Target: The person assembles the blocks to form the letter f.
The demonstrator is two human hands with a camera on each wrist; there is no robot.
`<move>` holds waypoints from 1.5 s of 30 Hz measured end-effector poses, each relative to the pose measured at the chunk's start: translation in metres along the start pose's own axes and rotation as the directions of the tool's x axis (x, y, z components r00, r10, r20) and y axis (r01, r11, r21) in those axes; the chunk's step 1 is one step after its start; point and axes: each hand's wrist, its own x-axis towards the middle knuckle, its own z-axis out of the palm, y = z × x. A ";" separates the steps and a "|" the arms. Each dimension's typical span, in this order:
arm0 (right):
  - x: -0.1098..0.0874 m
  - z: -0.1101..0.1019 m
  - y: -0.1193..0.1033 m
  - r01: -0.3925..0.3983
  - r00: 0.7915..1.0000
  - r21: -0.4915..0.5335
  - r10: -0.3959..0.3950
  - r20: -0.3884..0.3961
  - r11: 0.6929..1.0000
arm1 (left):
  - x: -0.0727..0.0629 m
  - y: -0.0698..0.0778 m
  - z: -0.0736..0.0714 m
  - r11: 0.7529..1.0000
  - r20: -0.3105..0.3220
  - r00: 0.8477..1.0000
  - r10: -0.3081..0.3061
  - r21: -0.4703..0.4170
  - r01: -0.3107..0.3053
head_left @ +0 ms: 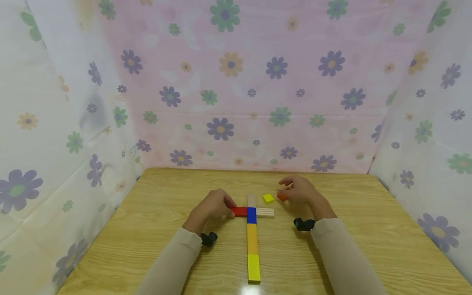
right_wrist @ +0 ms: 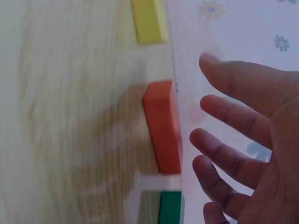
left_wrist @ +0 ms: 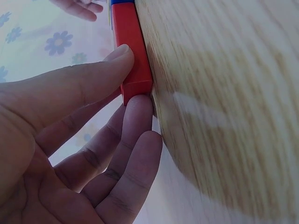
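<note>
My left hand [head_left: 215, 205] pinches the outer end of a red block [head_left: 241, 212]. In the left wrist view its thumb lies along the red block's side and a fingertip touches the end face. The red block meets a blue block [head_left: 251, 215], with a plain wood block [head_left: 265, 212] on the other side. My right hand [head_left: 300, 190] hovers by an orange-red block [head_left: 282, 197], which it partly hides in the head view. Its fingers are spread, apart from the orange-red block in the right wrist view. Nearby lies a small yellow block [head_left: 268, 198].
Above the blue block lies a pale block [head_left: 251, 200]; below it run an orange-yellow block [head_left: 252, 239] and a long yellow block [head_left: 253, 268]. A green block [right_wrist: 170, 206] shows in the right wrist view. Flowered cloth [head_left: 239, 102] surrounds the wooden table [head_left: 158, 192].
</note>
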 end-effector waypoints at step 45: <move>-0.014 -0.001 0.012 -0.101 0.994 -0.264 0.087 -0.066 0.959 | -0.001 0.002 -0.001 1.000 -0.002 1.000 0.000 -0.007 0.000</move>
